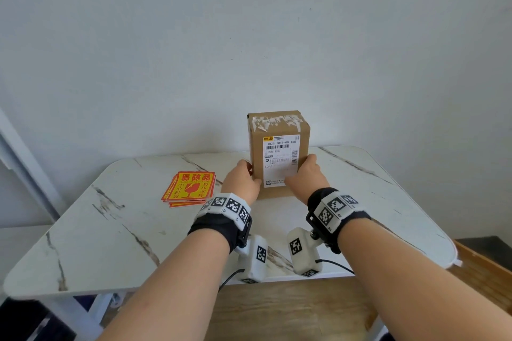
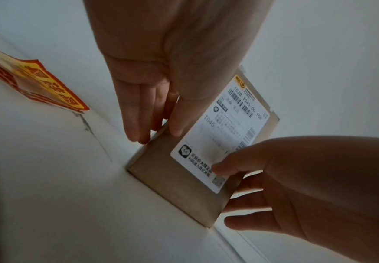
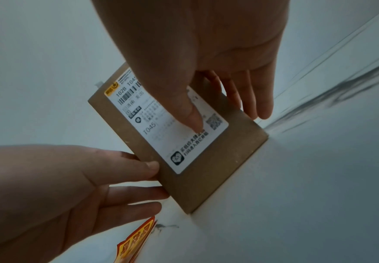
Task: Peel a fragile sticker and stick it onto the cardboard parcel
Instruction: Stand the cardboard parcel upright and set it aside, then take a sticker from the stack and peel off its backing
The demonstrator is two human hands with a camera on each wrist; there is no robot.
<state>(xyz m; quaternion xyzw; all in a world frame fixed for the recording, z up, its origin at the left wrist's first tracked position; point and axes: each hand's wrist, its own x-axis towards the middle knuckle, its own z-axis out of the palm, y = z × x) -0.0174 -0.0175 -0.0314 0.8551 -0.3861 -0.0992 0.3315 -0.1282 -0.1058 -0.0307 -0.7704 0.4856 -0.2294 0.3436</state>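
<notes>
Parcel (image 1: pixel 277 124): cardboard box standing upright on the table (image 1: pixel 110 230), near the far edge by the wall; white shipping label (image 1: pixel 279 158) faces the person; torn tape across the top.
Left hand (image 1: pixel 241 180): grips the parcel's left side, thumb on the front edge, fingers (image 2: pixel 136 113) straight along the side face.
Right hand (image 1: pixel 306 174): grips the parcel's right side, thumb pressed on the label's lower part, fingers (image 3: pixel 260 96) reaching round the right face.
Stickers (image 1: pixel 191 188): loose stack of red-and-yellow fragile stickers lying flat on the table, left of the parcel, just beside the left hand, not touched.
</notes>
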